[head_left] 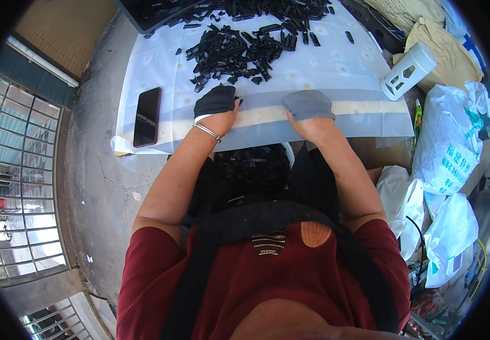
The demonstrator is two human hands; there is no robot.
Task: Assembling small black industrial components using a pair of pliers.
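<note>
Nearest the body, below and between the person's hands, a pale-rimmed container (288,154) sits under the table edge, with dark pieces in it. The left hand (218,107), in a black covering (214,101), and the right hand (309,110), in a grey one, lie well apart on the near border of the pale flowered table cover (364,68). The left fingers look bent and the right ones point forward, but the coverings hide the tips (whether either hand pinches anything, one cannot tell). A dark phone (147,117) lies left of the left hand; a white slotted cup (409,71) leans beyond the right hand, to its right.

Just past the left hand spreads the nearer heap of black pieces (233,54), the things closest to both hands. Good handling here probably means working from that heap's near edge, lifting few pieces at once, and keeping the forearms from dragging the cover. Farther off, a second black heap (282,11) meets it, so separate portions seem wise. Beyond the left hand, a dark tray (154,14) stands at the far edge.
</note>
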